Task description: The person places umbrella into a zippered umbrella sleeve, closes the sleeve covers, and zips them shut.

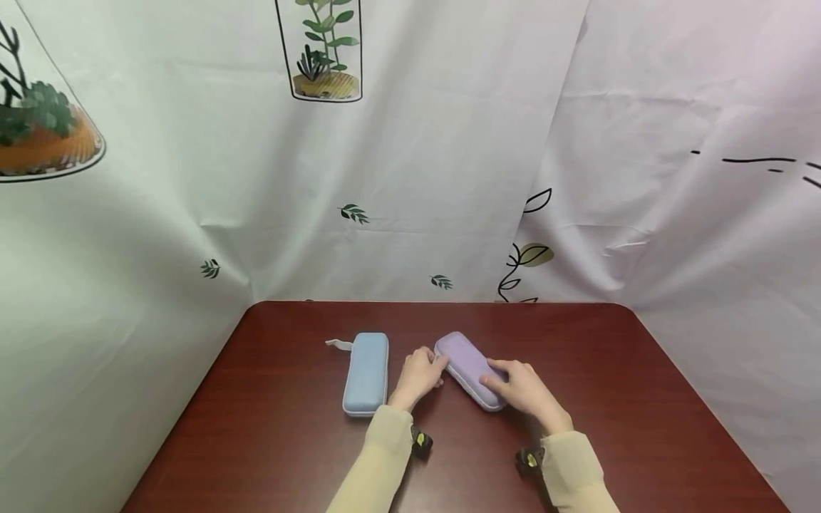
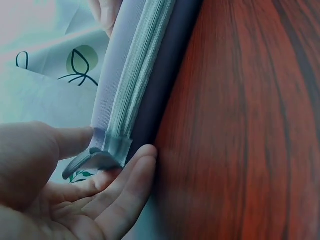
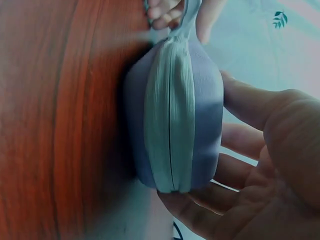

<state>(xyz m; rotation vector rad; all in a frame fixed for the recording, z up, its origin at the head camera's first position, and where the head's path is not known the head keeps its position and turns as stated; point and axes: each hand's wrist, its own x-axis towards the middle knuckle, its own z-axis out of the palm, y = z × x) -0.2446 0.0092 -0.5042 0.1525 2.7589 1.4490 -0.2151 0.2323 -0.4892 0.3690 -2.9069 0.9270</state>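
Observation:
A purple zip case [image 1: 469, 364] with a pale zipper lies slantwise on the table. My right hand [image 1: 522, 389] grips its near right end, thumb on one face and fingers round the other, as the right wrist view shows. At the far left end, my left hand [image 1: 420, 374] holds the case's corner; the thumb presses its upper edge. In the left wrist view, a small fabric tab [image 2: 95, 161] at the zipper's end lies between that thumb and the fingers. The zipper [image 3: 170, 115] looks closed along the end facing the right wrist camera.
Left of my left hand lies a light blue zip case [image 1: 367, 374], with a white strap [image 1: 338, 345] sticking out from its far left corner. The dark red wooden table [image 1: 269, 442] is bordered at the back and sides by white printed cloth [image 1: 436, 142].

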